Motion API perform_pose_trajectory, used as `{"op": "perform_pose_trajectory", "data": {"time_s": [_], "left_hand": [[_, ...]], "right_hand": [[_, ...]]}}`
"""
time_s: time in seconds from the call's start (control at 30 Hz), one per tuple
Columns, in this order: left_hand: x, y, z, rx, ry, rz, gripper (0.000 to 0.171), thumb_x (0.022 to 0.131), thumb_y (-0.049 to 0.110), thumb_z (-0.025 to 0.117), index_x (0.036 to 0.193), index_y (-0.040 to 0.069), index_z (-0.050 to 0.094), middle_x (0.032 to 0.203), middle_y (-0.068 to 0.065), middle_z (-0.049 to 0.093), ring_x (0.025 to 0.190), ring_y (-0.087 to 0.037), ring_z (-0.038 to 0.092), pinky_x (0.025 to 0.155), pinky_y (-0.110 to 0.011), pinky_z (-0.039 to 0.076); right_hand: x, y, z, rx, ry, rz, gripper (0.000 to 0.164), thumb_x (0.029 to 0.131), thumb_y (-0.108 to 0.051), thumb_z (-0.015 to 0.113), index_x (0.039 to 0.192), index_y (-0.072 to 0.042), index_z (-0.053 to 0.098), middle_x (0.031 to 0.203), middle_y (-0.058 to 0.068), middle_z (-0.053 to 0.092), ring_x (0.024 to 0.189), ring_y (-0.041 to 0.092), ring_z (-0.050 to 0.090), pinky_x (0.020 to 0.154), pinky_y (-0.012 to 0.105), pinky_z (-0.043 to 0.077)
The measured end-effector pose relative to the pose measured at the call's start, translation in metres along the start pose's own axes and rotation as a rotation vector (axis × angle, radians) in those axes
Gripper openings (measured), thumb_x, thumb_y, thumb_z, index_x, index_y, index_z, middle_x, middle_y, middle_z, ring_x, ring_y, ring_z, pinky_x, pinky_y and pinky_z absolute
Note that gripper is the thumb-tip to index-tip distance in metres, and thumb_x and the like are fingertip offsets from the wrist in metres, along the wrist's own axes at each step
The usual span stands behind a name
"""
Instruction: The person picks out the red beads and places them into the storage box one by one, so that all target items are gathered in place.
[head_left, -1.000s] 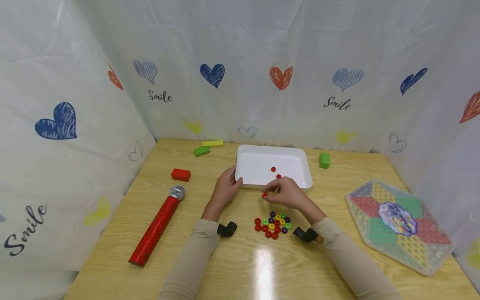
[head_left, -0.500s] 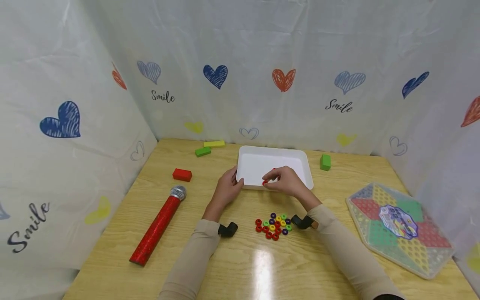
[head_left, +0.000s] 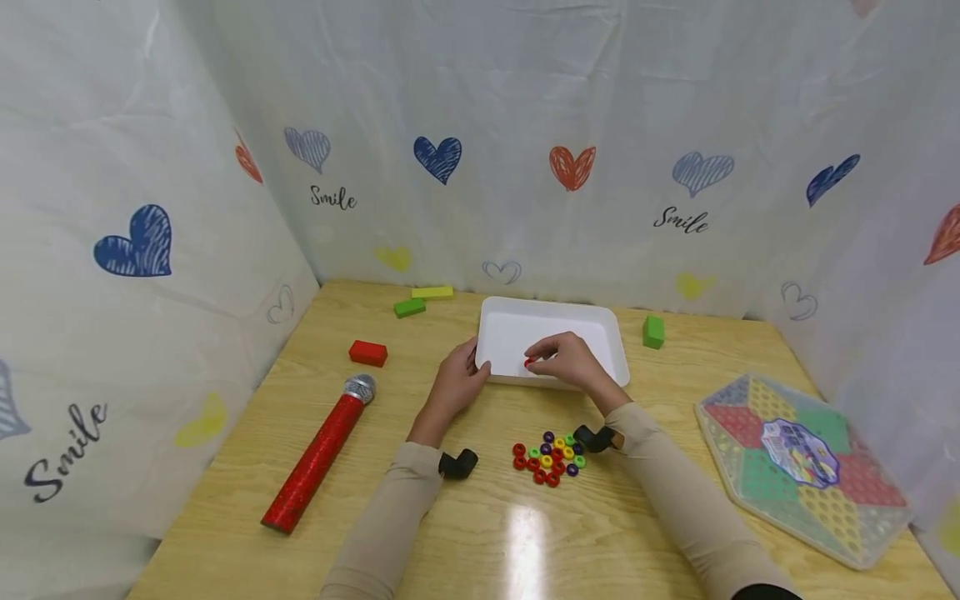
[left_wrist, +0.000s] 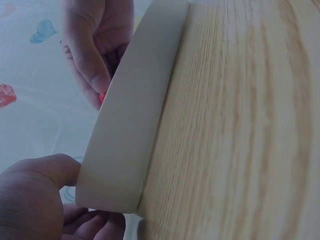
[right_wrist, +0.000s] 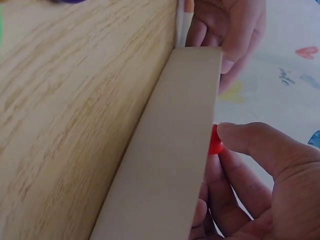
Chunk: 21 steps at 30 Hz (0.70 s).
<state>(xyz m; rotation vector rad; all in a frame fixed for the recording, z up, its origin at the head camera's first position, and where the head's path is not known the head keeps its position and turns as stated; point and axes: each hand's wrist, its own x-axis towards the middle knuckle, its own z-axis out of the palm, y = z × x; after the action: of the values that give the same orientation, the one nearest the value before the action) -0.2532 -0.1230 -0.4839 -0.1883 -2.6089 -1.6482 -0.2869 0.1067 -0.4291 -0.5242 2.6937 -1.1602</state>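
A white tray stands at the back middle of the table. My left hand grips its near left corner, thumb at the rim and fingers against the outside in the left wrist view. Over the tray's near side, my right hand pinches a small red bead between thumb and fingers, just inside the front wall. That hand covers part of the tray floor. On the table in front of the tray lies a loose cluster of ring-shaped beads in red, yellow, green and purple.
To the left lie a red toy microphone and a red block. Green and yellow blocks sit at the back left, another green block right of the tray. A hexagonal game board lies at the right.
My right hand has carried the red bead forward from before the tray to over it. Two red beads seen inside the tray earlier are now hidden behind that hand. The left hand keeps its grip.
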Motion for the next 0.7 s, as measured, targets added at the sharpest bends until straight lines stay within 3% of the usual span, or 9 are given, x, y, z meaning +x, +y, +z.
{"op": "perform_pose_trajectory", "data": {"time_s": [0.33,0.7], "left_hand": [[0.000,-0.003,0.002,0.010,0.015,0.004,0.064,0.100,0.019,0.062,0.155,-0.001,0.037,0.156,-0.022,0.043,0.144,-0.029,0.045,0.113,-0.039,0.045],[0.001,-0.002,0.002,0.032,0.022,-0.004,0.063,0.099,0.018,0.063,0.154,-0.001,0.038,0.155,-0.021,0.044,0.143,-0.028,0.046,0.114,-0.038,0.045]], "right_hand": [[0.013,0.008,0.007,0.020,-0.008,0.044,0.021,0.086,-0.017,0.079,0.105,-0.008,0.080,0.102,0.008,0.078,0.090,0.019,0.069,0.079,0.030,0.057],[0.020,0.013,0.014,-0.030,-0.032,0.071,0.019,0.085,-0.017,0.081,0.101,-0.008,0.081,0.098,0.007,0.078,0.087,0.017,0.067,0.080,0.031,0.057]]}}
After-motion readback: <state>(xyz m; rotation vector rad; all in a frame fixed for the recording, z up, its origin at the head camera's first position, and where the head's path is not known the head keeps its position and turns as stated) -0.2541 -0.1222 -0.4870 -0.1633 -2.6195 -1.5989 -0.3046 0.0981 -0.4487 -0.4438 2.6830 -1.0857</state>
